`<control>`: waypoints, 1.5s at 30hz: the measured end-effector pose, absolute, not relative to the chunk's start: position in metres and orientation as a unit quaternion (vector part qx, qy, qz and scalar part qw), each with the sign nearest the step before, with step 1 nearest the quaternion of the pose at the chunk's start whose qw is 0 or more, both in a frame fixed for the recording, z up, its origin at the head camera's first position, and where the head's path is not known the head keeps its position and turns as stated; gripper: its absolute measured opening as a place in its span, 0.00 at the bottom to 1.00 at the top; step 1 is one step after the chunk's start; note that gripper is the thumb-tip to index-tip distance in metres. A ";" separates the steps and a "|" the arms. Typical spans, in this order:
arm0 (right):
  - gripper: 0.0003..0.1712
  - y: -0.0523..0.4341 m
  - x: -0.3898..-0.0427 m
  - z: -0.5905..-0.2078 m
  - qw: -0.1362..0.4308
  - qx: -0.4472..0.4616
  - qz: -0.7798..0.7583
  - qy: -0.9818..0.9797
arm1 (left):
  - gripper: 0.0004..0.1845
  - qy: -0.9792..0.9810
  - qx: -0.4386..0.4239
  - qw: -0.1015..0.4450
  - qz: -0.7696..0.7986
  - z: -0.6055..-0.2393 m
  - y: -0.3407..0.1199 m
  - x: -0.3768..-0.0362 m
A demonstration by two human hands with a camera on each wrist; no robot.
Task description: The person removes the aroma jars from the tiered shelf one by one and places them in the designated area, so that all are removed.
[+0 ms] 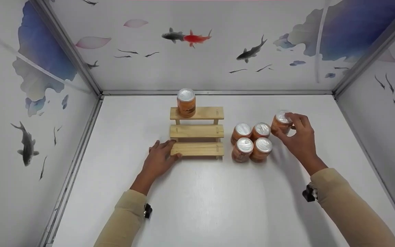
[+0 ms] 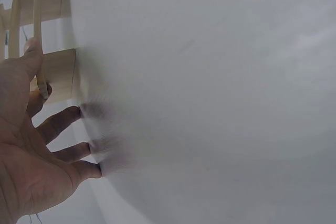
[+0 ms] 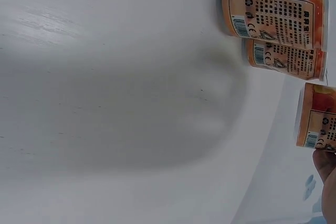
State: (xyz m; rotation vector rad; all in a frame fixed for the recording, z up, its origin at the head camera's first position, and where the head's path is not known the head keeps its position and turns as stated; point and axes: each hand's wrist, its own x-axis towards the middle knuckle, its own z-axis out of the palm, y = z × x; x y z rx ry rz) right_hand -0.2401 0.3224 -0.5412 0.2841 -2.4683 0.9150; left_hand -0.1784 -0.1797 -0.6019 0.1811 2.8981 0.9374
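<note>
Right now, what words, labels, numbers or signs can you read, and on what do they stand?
"CE": mark on the white label panel of the orange drink can with a silver lid in the right wrist view.
Barcode and rows of small print on that panel: too blurred to read.
Dark lettering on the orange can on the top step of the wooden stepped rack: too small to read.

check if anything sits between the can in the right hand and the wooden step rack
Yes. The right hand grips a can at the right end; the four clustered cans stand between it and the step rack. The rack's two lower steps are bare, the top holds one can.
</note>
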 end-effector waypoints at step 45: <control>0.33 0.323 -0.235 -0.592 0.193 0.069 0.372 -0.906 | 0.40 0.953 0.066 0.037 0.294 -0.603 -0.179 -0.179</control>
